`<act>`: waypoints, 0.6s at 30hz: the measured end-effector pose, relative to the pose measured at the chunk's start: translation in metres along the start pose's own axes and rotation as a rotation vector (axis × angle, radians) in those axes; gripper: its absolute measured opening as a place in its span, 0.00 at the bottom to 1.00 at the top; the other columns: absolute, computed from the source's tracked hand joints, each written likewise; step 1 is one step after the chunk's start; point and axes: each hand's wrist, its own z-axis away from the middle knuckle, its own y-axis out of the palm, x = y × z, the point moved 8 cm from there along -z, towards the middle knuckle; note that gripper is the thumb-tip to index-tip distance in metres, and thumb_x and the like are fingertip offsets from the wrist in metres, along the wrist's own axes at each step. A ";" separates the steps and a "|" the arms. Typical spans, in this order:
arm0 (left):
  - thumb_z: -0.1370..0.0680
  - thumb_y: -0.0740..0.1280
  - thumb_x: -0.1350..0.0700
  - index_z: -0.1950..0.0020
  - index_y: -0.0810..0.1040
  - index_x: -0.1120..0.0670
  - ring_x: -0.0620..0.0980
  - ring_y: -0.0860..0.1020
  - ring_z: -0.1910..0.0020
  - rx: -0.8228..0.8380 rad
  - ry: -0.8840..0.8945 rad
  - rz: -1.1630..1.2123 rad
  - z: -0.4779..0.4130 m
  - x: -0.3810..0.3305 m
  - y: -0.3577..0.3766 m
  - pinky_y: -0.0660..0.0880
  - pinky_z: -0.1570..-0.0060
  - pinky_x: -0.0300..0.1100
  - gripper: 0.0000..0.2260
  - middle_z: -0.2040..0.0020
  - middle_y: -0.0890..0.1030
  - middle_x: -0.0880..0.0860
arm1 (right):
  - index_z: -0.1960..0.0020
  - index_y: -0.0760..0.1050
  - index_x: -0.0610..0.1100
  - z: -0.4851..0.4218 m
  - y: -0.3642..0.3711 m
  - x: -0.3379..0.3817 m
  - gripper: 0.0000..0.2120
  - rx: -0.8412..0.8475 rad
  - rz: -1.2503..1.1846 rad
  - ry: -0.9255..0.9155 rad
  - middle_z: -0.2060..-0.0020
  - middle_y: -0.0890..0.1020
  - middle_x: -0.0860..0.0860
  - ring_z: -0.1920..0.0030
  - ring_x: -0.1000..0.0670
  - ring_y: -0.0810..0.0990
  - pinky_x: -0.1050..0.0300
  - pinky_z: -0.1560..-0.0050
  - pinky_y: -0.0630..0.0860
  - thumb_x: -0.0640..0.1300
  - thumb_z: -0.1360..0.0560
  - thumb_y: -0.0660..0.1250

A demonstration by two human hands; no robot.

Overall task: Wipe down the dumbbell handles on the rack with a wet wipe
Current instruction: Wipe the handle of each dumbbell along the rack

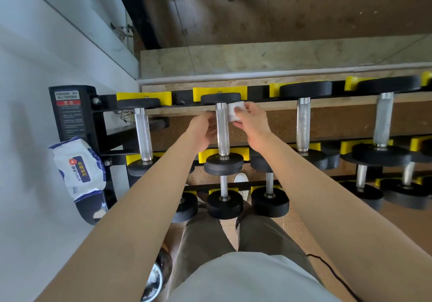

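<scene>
Four dumbbells [222, 129] on top rack [105, 105] tier; right hand [253, 124] pinching wipe [235, 112], left hand [202, 129] loosely curled beside handle; wipes pack [78, 168] at left end

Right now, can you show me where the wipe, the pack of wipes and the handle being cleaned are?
wipe [234, 112], head view, on its white folded middle
pack of wipes [78, 168], head view, on its blue label
handle [222, 133], head view, on its silver shaft

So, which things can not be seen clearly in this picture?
- Left hand palm and fingertips: head view, behind the dumbbell handle; contact unclear.
- Wet wipe: partly covered by the right hand.
- Rack label: text too small.
- Rightmost dumbbells: cut by the frame edge.
</scene>
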 end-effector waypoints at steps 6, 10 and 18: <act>0.23 0.72 0.63 0.41 0.78 0.61 0.56 0.84 0.51 -0.092 0.064 0.247 0.006 -0.008 -0.018 0.82 0.44 0.49 0.11 0.45 0.83 0.61 | 0.47 0.81 0.45 -0.004 0.024 -0.019 0.04 -0.014 -0.213 0.165 0.48 0.85 0.44 0.45 0.42 0.84 0.45 0.39 0.79 0.42 0.21 0.68; 0.20 0.69 0.62 0.47 0.80 0.59 0.55 0.84 0.47 -0.024 0.262 0.192 0.025 -0.017 -0.019 0.81 0.43 0.48 0.03 0.46 0.84 0.61 | 0.50 0.80 0.46 0.000 0.024 -0.010 0.05 0.018 -0.199 0.147 0.46 0.84 0.42 0.42 0.40 0.82 0.45 0.39 0.79 0.41 0.19 0.66; 0.18 0.66 0.61 0.48 0.81 0.56 0.53 0.84 0.50 -0.037 0.273 0.037 0.025 -0.018 -0.004 0.81 0.46 0.47 0.05 0.51 0.85 0.56 | 0.49 0.81 0.47 0.012 0.001 -0.011 0.07 -0.074 -0.116 -0.034 0.54 0.84 0.53 0.51 0.54 0.83 0.58 0.46 0.81 0.39 0.19 0.65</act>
